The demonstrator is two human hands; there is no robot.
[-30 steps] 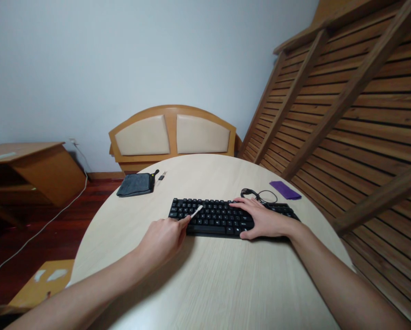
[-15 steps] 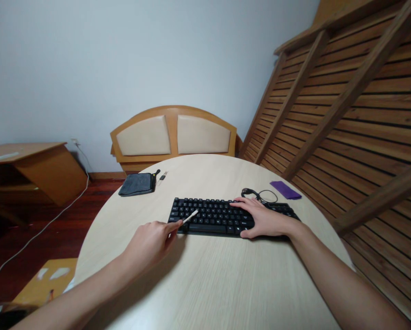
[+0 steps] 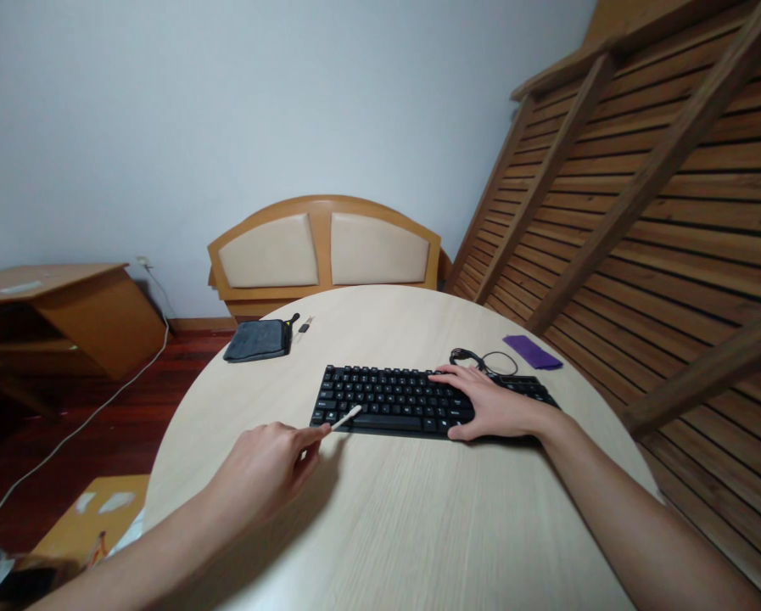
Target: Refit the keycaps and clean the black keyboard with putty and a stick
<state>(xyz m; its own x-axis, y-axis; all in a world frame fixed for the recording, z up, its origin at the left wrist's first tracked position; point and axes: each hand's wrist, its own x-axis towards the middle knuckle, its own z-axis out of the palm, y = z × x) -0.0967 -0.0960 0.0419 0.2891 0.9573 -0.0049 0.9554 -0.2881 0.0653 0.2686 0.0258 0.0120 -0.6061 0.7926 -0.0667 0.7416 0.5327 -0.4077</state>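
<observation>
A black keyboard point(image 3: 386, 399) lies on the round pale wooden table point(image 3: 405, 518). Between thumb and index finger, my left hand point(image 3: 275, 467) pinches a cotton swab point(image 3: 347, 417). The swab's white tip is over the lower left keys, near the left end of the space bar; whether it touches them I cannot tell. My right hand point(image 3: 491, 406) rests spread across the right part of the keyboard, thumb at the front edge and fingers over the keys. Behind that hand, the keyboard's coiled black cable point(image 3: 472, 356) lies on the table.
A purple folded cloth point(image 3: 533, 351) lies at the back right. At the back left are a dark grey pouch point(image 3: 258, 340) and a small black item point(image 3: 304, 327). A headboard point(image 3: 324, 246) stands behind the table, and a slatted wooden frame point(image 3: 660, 229) leans on the right.
My left hand has drawn the cotton swab slightly toward me and left, from the letter keys down to the space bar row. My right hand stays on the keyboard.
</observation>
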